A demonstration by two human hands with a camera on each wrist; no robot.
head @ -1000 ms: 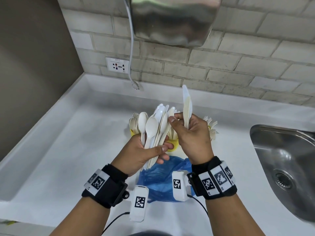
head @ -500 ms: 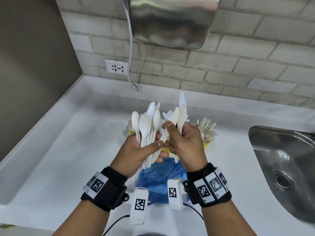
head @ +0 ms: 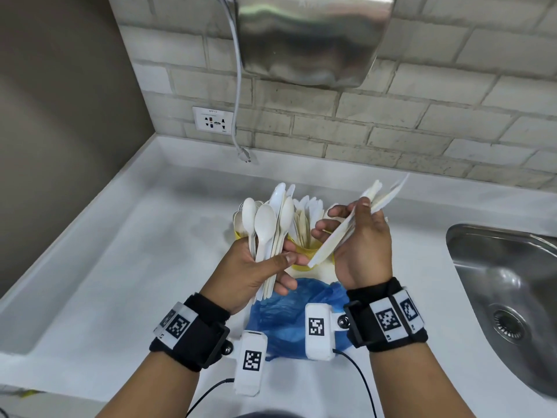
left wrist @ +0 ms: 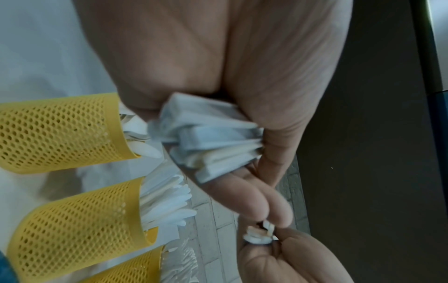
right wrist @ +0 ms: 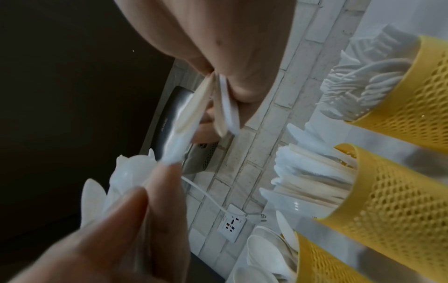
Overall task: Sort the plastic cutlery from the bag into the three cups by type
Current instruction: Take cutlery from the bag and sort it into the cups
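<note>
My left hand (head: 265, 267) grips a bundle of white spoons and knives (head: 266, 224) upright over the counter; their handle ends (left wrist: 213, 137) stick out of the fist in the left wrist view. My right hand (head: 358, 236) holds a few cream and white knives (head: 355, 227), tilted up to the right, just right of the bundle. Behind both hands stand three yellow mesh cups: one with spoons (right wrist: 322, 262), one with knives (right wrist: 392, 195), one with forks (right wrist: 421, 86). The blue bag (head: 289, 318) lies crumpled between my wrists.
A steel sink (head: 506, 297) is sunk into the white counter (head: 120, 282) at the right. A steel hand dryer (head: 310, 37) hangs on the brick wall above, its cord (head: 238, 95) dangling beside a wall socket (head: 212, 119).
My right hand has drawn its knives away from the left hand's bundle to the right and tipped them from upright to slanting. The left hand's bundle stays upright.
</note>
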